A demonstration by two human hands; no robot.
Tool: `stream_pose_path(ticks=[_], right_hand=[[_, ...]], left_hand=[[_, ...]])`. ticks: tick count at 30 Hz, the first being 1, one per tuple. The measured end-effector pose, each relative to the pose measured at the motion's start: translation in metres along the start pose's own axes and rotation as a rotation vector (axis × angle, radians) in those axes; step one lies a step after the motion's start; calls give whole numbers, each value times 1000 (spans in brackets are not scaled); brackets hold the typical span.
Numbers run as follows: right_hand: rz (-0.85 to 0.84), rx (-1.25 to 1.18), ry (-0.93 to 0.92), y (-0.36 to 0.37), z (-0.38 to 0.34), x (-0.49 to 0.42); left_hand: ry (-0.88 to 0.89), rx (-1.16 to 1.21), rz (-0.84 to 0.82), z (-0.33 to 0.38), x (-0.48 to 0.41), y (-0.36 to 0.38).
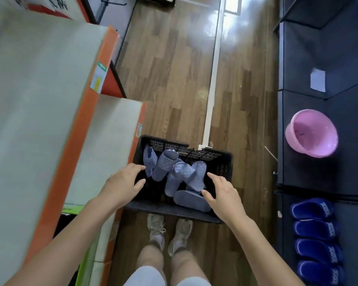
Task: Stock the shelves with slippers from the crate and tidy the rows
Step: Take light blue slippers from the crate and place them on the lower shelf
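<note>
Cream shelves point(39, 100) with orange edges fill the left side, and a dark shelf unit point(310, 48) on the right carries a row of blue slippers point(316, 240) and a tilted pink basin point(312, 133). Between them a black crate point(174, 213) stands on the wooden floor point(174, 69) just ahead of the person's feet, with a loose heap of grey-blue slippers point(186, 176) inside. The left hand point(122, 184) and the right hand point(225, 197) hover over the crate's two sides, the fingers point(136, 167) spread and gripping nothing.
</note>
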State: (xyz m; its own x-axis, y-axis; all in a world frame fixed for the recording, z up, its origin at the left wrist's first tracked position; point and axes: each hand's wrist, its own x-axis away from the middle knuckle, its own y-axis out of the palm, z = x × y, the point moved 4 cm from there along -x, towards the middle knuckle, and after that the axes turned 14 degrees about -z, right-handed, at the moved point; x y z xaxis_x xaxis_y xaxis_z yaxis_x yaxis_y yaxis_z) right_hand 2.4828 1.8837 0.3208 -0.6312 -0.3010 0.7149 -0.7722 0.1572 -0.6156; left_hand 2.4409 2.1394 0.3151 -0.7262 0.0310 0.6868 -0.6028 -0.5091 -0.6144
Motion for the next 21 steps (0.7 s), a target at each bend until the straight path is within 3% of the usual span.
stream_pose_path(ticks=[11, 21], right_hand=[[-138, -378, 93, 89, 92, -137], [-155, -469, 179, 183, 179, -284]], left_hand=[[-40, 61, -123, -31, -149, 111], [-63, 138, -189, -78, -286, 224]])
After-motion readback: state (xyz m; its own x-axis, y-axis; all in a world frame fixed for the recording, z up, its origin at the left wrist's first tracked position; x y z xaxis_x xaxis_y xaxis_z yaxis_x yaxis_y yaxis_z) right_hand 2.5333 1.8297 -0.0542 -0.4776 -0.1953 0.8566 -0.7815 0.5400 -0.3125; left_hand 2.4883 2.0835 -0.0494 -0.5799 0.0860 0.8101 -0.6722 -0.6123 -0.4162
